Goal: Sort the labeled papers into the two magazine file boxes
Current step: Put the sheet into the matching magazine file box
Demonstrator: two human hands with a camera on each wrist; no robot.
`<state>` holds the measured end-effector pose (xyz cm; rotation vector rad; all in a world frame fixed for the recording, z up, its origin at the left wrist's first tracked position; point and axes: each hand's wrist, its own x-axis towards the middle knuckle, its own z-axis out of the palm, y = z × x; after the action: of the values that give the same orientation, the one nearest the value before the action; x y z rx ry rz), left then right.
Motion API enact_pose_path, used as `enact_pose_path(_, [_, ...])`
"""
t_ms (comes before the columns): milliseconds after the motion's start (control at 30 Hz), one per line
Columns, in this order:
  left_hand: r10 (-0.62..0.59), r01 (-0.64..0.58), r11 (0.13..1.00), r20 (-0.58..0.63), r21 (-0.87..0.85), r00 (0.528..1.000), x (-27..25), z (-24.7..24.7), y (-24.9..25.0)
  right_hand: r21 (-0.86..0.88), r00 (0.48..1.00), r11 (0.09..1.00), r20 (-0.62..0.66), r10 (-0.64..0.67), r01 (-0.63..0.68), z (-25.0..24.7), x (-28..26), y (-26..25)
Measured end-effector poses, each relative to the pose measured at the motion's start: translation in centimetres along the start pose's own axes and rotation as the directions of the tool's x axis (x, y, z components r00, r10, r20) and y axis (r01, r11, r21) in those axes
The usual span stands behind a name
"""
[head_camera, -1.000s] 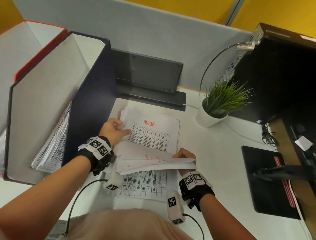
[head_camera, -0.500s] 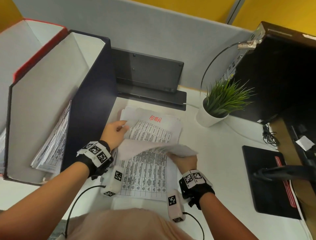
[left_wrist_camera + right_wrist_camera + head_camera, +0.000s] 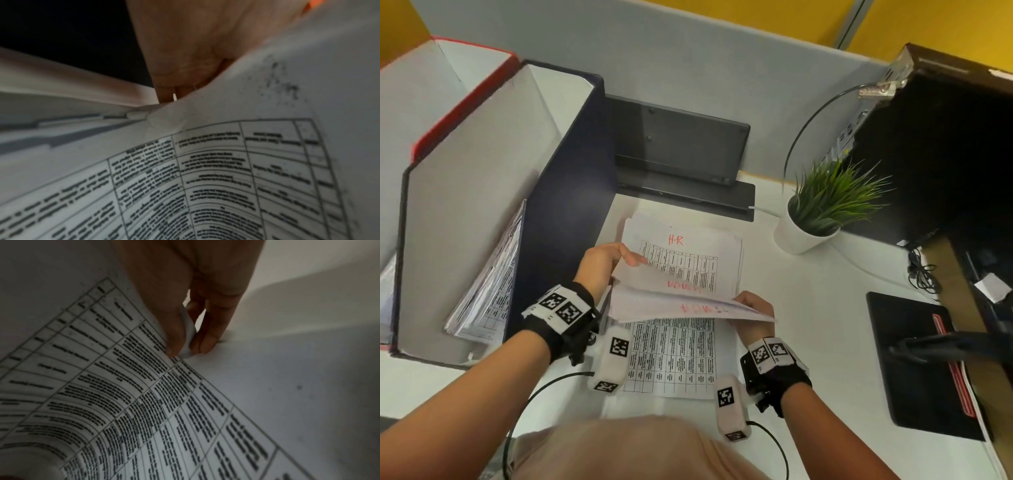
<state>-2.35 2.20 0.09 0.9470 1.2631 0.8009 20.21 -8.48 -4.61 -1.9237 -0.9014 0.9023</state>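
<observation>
HR sheet [image 3: 681, 253] newly uncovered

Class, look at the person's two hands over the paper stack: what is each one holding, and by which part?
Both hold the lifted sheets: the right hand pinches their right edge, the left hand grips their left edge, above the H.R sheet.

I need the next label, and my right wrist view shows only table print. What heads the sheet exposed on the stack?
Observer: In the head view, the exposed sheet is headed H.R in red.
Operator: Is the left hand on the paper?
Observer: Yes, the left hand holds the lifted sheets at their left edge.
Operator: Anything in the boxes?
Observer: The dark blue file box, left of the stack, holds papers.
</observation>
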Motion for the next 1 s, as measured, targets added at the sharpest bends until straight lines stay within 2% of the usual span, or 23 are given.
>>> enact_pose_path(100, [-0.019, 0.018, 0.999, 0.007, 0.026, 1.000, 0.2, 0.0, 0.4, 0.019, 0.999, 0.999, 0.003, 0.048, -0.048, 0.0, -0.1, 0.4])
enact_pose_path(167, [-0.055, 0.055, 0.998, 0.012, 0.019, 0.998, 0.5, 0.1, 0.5, 0.016, 0.999, 1.000, -0.028, 0.015, -0.015, 0.1, -0.1, 0.5])
enact_pose_path(267, [-0.157, 0.154, 0.987, 0.112, 0.039, 0.981, 0.5, 0.0, 0.6, 0.033, 0.999, 0.999, -0.030, 0.037, -0.035, 0.4, -0.2, 0.0])
enact_pose_path(367, [-0.121, 0.138, 0.988, 0.210, -0.066, 0.970, -0.1, 0.0, 0.6, 0.173, 0.996, 0.983, -0.048, 0.075, -0.066, 0.7, -0.1, -1.2])
enact_pose_path(500, [-0.070, 0.113, 0.987, 0.325, -0.116, 0.943, -0.9, 0.4, 1.5, 0.292, 0.994, 0.955, -0.101, -0.030, 0.058, 1.0, -0.1, -3.6])
enact_pose_path(533, [-0.070, 0.093, 0.994, 0.315, -0.057, 0.947, -1.1, 0.5, 1.7, 0.316, 0.992, 0.946, -0.125, -0.030, 0.068, 1.1, -0.1, -4.2])
enact_pose_path(600, [-0.071, 0.012, 0.979, 0.286, 0.205, 0.956, -1.6, 0.8, 2.2, 0.373, 0.988, 0.925, -0.153, -0.017, 0.073, 1.2, -0.2, -5.4])
enact_pose_path(667, [0.027, -0.117, 0.908, 0.224, 0.401, 0.974, -2.1, 1.4, 2.7, 0.402, 0.983, 0.908, -0.179, -0.048, 0.117, 1.1, -0.4, -7.0])
enact_pose_path(700, [0.119, -0.190, 0.888, 0.190, 0.419, 0.975, -2.5, 1.8, 3.1, 0.408, 0.975, 0.898, -0.204, -0.086, 0.164, 0.9, -0.5, -8.0])
enact_pose_path(767, [0.309, -0.329, 0.867, 0.115, 0.374, 0.944, -3.4, 2.3, 4.2, 0.433, 0.950, 0.857, -0.256, -0.181, 0.280, 0.3, -0.8, -10.2])
enact_pose_path(833, [0.434, -0.428, 0.851, 0.051, 0.305, 0.899, -4.2, 2.4, 5.3, 0.468, 0.916, 0.794, -0.291, -0.276, 0.388, -0.4, -1.2, -12.0])
enact_pose_path(933, [0.525, -0.513, 0.827, 0.014, 0.228, 0.851, -5.0, 2.0, 5.7, 0.533, 0.888, 0.711, -0.298, -0.349, 0.458, -1.0, -2.0, -13.1])
enact_pose_path(1000, [0.516, -0.503, 0.826, 0.016, 0.257, 0.856, -5.0, 1.7, 4.8, 0.537, 0.906, 0.729, -0.245, -0.346, 0.424, -0.8, -2.6, -12.5])
